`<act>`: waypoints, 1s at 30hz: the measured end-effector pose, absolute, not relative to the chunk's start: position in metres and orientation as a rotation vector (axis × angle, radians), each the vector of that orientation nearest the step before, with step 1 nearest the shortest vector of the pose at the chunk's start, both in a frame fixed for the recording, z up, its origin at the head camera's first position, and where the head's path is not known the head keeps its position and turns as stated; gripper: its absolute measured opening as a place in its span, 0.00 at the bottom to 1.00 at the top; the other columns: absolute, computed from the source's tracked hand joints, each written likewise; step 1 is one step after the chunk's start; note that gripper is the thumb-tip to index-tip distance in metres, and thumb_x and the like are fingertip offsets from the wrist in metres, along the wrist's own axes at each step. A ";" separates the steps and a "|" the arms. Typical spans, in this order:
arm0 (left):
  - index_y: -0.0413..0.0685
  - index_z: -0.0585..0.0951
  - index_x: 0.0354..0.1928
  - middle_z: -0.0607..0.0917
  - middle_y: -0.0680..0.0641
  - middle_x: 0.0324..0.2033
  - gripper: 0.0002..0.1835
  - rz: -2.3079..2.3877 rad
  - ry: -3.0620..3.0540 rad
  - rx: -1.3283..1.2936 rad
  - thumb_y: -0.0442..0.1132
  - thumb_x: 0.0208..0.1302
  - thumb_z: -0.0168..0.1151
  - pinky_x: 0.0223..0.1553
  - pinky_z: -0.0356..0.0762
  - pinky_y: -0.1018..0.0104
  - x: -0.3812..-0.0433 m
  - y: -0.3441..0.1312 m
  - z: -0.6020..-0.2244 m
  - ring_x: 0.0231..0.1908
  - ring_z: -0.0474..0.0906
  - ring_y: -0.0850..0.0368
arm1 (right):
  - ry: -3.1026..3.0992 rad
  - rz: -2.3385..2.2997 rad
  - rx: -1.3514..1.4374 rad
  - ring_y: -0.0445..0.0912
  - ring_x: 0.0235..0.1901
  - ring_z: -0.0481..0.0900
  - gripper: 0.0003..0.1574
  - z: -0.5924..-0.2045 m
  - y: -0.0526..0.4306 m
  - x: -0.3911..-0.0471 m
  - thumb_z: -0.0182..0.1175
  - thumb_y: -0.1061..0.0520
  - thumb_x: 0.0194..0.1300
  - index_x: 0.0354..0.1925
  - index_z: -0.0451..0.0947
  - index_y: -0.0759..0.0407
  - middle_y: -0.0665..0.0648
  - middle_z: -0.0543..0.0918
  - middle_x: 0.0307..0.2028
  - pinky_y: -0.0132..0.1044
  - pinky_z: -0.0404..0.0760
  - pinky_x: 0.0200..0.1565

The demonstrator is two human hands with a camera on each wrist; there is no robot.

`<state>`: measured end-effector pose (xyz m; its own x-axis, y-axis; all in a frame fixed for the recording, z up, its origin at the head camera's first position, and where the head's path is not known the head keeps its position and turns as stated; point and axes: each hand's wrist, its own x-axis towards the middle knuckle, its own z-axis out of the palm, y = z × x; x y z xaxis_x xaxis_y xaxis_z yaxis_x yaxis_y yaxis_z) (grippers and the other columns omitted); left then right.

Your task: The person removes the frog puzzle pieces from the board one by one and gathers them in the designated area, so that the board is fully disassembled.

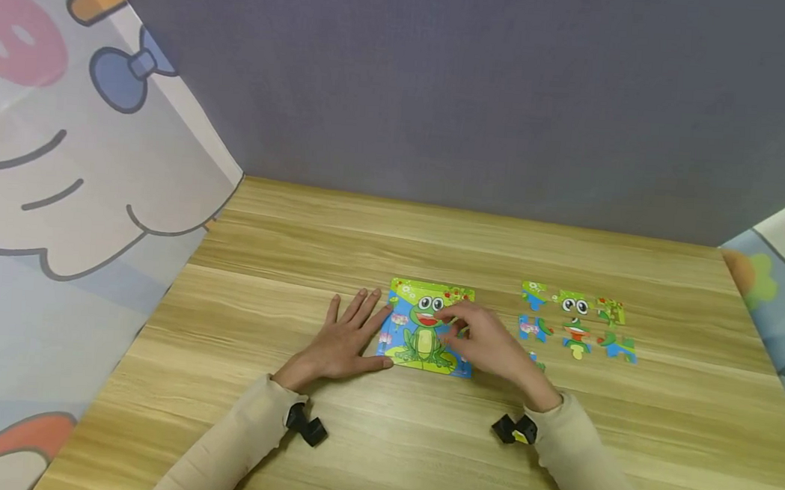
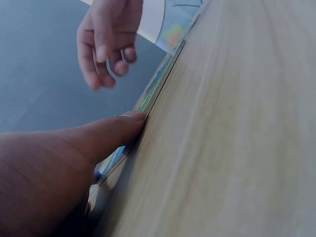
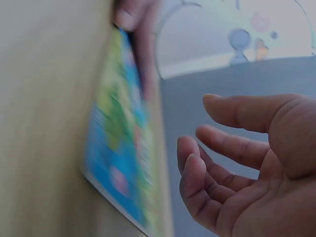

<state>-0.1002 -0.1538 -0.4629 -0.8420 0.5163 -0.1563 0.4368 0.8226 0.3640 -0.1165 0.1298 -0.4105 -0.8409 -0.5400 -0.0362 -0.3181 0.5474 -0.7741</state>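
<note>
A square frog picture board [image 1: 422, 344] lies flat on the table, its frog on a lily pad against a blue and green background. My left hand [image 1: 342, 343] rests beside it with spread fingers, the thumb [image 2: 131, 126] and fingertips at its left edge. Over the board's right side hovers my right hand [image 1: 494, 345], fingers loosely bent; in the right wrist view a gap shows between thumb and fingers, with nothing held. Several loose puzzle pieces lie to the right, among them an eyes piece [image 1: 574, 304] and a mouth piece [image 1: 576, 337]. One piece [image 1: 537, 362] is partly hidden by the right hand.
The wood-grain table [image 1: 380, 454] meets a grey panel [image 1: 469, 100] at its back edge. Cartoon-printed walls [image 1: 95, 257] stand at the left and right. Each wrist carries a small black camera [image 1: 307, 423].
</note>
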 end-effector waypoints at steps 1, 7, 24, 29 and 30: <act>0.54 0.47 0.81 0.39 0.42 0.81 0.51 0.463 2.756 0.734 0.67 0.66 0.56 0.73 0.28 0.27 -0.100 -0.154 -0.463 0.81 0.33 0.42 | 2.519 -1.162 -0.726 0.43 0.39 0.81 0.23 -0.414 0.126 -0.115 0.66 0.61 0.65 0.58 0.80 0.64 0.63 0.84 0.49 0.30 0.79 0.37; 0.55 0.46 0.81 0.38 0.43 0.81 0.51 0.457 2.752 0.733 0.68 0.66 0.55 0.73 0.28 0.28 -0.103 -0.153 -0.464 0.81 0.32 0.42 | 2.562 -1.087 -0.732 0.40 0.32 0.75 0.30 -0.428 0.113 -0.110 0.70 0.60 0.61 0.61 0.78 0.62 0.58 0.82 0.42 0.35 0.81 0.38; 0.53 0.48 0.81 0.40 0.42 0.81 0.50 0.470 2.765 0.735 0.67 0.66 0.56 0.73 0.29 0.27 -0.101 -0.154 -0.463 0.81 0.33 0.41 | 2.709 -0.929 -0.654 0.40 0.32 0.68 0.23 -0.441 0.103 -0.105 0.77 0.58 0.52 0.45 0.84 0.66 0.55 0.75 0.40 0.31 0.71 0.36; 0.53 0.48 0.81 0.41 0.41 0.81 0.51 0.499 2.772 0.754 0.67 0.65 0.57 0.72 0.29 0.26 -0.100 -0.155 -0.466 0.81 0.35 0.39 | 2.696 -0.938 -0.607 0.40 0.32 0.68 0.21 -0.442 0.101 -0.104 0.78 0.58 0.52 0.43 0.83 0.64 0.55 0.75 0.42 0.31 0.71 0.35; 0.53 0.49 0.81 0.41 0.41 0.81 0.50 0.497 2.769 0.756 0.67 0.66 0.56 0.72 0.30 0.26 -0.100 -0.154 -0.466 0.81 0.35 0.39 | 2.688 -0.939 -0.595 0.40 0.32 0.68 0.21 -0.442 0.101 -0.104 0.77 0.58 0.52 0.43 0.83 0.64 0.55 0.75 0.43 0.31 0.71 0.35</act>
<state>-0.0996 -0.1545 -0.4656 -0.8411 0.5254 -0.1280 0.4480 0.8096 0.3792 -0.1038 0.1011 -0.4417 -0.8904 -0.4474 -0.0835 -0.2981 0.7119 -0.6358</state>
